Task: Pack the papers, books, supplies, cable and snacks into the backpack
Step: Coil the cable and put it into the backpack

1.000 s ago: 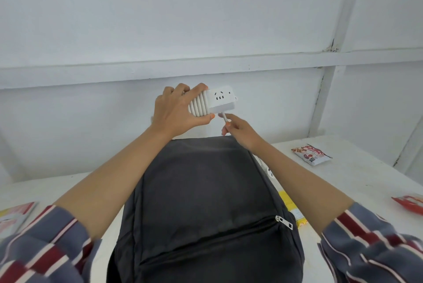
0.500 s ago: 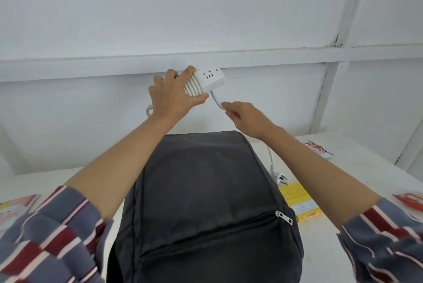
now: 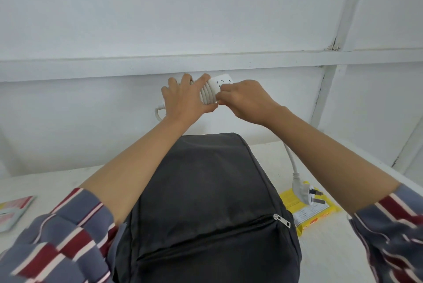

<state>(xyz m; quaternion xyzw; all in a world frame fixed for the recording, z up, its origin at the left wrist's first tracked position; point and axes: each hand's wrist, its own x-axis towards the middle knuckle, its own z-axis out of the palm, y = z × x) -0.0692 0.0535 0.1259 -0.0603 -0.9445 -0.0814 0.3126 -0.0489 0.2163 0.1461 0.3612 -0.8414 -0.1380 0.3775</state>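
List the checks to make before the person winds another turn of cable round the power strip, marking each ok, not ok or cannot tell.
1. The left hand grips the power strip over the wound cable: ok.
2. The right hand pinches the cable beside the strip: ok.
3. The cable is fully wound: not ok; a loose length hangs down to the plug.
4. The plug is clear of the yellow packet: cannot tell; it shows right over it.
5. The front pocket zip of the backpack is open: not ok; closed.
6. The main compartment is open: cannot tell; hidden.
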